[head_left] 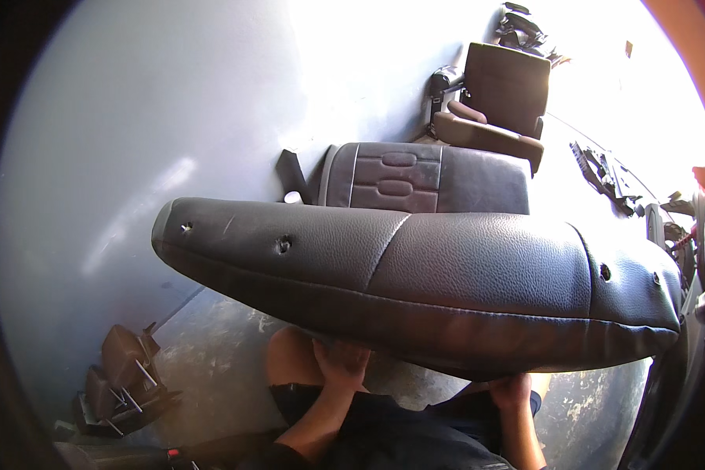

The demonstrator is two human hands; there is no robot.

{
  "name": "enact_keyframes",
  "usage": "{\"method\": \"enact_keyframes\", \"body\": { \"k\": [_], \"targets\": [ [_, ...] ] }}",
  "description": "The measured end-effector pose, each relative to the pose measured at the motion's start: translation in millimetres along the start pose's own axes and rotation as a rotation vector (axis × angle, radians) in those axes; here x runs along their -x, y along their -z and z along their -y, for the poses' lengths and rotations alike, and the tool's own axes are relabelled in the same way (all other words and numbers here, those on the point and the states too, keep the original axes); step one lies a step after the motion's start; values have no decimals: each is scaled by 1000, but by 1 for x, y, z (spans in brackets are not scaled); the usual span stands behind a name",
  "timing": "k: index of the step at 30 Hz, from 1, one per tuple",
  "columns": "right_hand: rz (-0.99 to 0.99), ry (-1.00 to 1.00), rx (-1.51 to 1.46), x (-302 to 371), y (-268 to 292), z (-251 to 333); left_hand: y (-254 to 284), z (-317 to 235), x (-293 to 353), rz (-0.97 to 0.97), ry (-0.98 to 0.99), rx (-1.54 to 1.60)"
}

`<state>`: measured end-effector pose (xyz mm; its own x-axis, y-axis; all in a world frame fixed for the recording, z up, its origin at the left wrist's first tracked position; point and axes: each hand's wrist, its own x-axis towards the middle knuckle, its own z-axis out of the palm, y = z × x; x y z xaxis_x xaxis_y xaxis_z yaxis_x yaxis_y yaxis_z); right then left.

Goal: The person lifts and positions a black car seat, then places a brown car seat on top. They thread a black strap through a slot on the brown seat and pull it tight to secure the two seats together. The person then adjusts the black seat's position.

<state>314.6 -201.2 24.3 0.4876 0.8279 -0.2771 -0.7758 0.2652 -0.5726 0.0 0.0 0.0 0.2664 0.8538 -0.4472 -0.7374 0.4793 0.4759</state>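
A long black leather car seat backrest [478, 258] stretches across the middle in front of me, with pale stitched seams and several small holes along its upper face. My left hand [343, 362] is at its lower near edge, left of the middle; the fingers go in under the edge and are partly hidden. Farther right, my right hand [511, 390] is closed on the same lower edge, its fingertips out of sight beneath the leather. The underside of the backrest cannot be seen.
Behind it lies another dark padded seat section [478, 178]. A brown seat [505, 94] stands farther back by the pale wall [149, 117]. Headrests with metal rods [125, 360] lie on the floor at left. Dark metal parts [607, 178] lie at right.
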Motion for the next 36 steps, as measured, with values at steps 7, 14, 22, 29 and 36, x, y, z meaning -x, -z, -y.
{"method": "enact_keyframes", "body": {
  "k": [7,14,22,29,36],
  "targets": [
    [-204,-179,-311,-14,13,11,-37,-37,-33,266,-9,243],
    [-246,-188,-666,-43,37,14,-33,-74,13,-34,-174,-62],
    [-386,210,-527,-32,29,29,8,-86,-29,219,-358,-750],
    [-483,435,207,-21,8,40,11,-122,-78,182,57,294],
    [-423,529,323,-12,-6,56,7,-138,-111,197,64,182]
  ]
}}
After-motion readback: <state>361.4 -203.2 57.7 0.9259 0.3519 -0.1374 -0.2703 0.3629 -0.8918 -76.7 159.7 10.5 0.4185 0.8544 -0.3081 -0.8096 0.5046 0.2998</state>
